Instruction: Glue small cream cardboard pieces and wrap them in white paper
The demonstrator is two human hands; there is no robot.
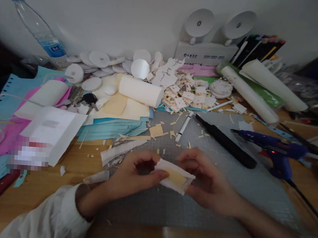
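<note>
Above the grey cutting mat (147,212) I hold a small white piece of paper with a yellow paper rectangle (177,178) on its face. My left hand (133,173) pinches its left end, thumb lying on the front. At the other end, my right hand (211,182) has its thumb and fingers about the right edge, touching the lower corner. Beyond my hands lie a white pen (184,127), a closed black tool with a long body (225,141) and yellow paper scraps (156,130). A white paper strip (122,151) rests left of them.
A blue glue gun (274,145) with a red light lies on the right, its cord trailing forward. Blue and cream sheets (112,128) are stacked at left. Small paper pieces (188,94) are heaped at the back, near paper rolls (250,94). A bottle (42,31) stands back left.
</note>
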